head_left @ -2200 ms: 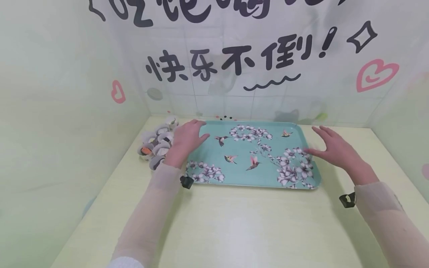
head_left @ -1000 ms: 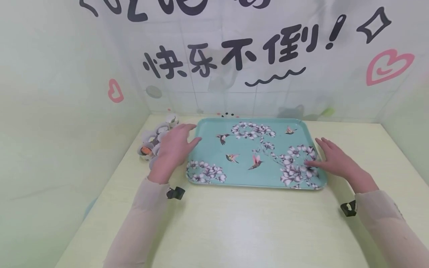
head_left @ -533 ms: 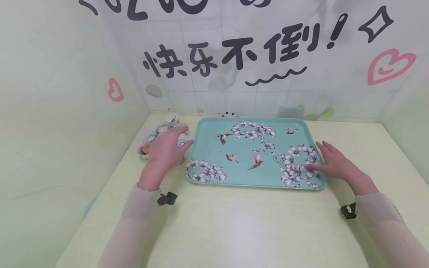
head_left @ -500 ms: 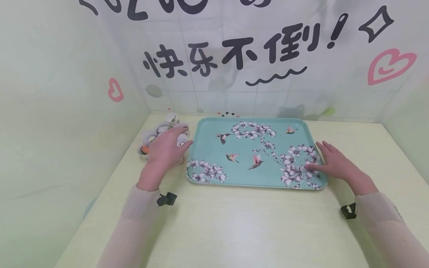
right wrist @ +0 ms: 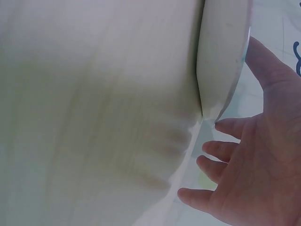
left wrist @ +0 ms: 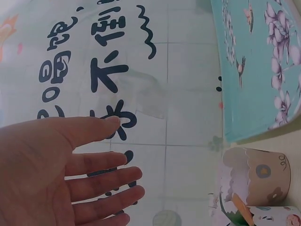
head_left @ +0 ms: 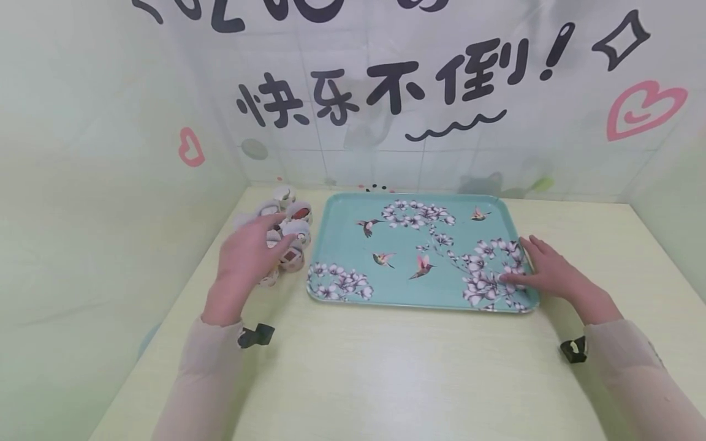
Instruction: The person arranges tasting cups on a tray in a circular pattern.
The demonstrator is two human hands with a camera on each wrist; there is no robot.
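Note:
A light-blue rectangular tray (head_left: 353,245), printed with blossoms and birds, lies flat on the table. My right hand (head_left: 559,275) is at the tray's right edge, thumb over the rim and fingers loosely spread along the outside; the right wrist view shows the fingertips right at the rim. To the left of the tray stands a cluster of several scallop-rimmed paper cups (head_left: 292,260), partly hidden behind my left hand (head_left: 242,263). That hand hovers over them with spread fingers, holding nothing. In the left wrist view a beige paper cup (left wrist: 269,176) shows beside the tray.
A pale wooden table (head_left: 408,373) extends in front of the tray. Behind it rises a white back wall (head_left: 364,165) with dark lettering, and a pale-green side wall (head_left: 110,214) borders the cups. Another cup (left wrist: 277,216) contains something orange and green.
My left hand has moved left from the tray's left rim to over the cups, uncovering those nearest the tray. The right hand has come in against the right rim and slid slightly nearer.

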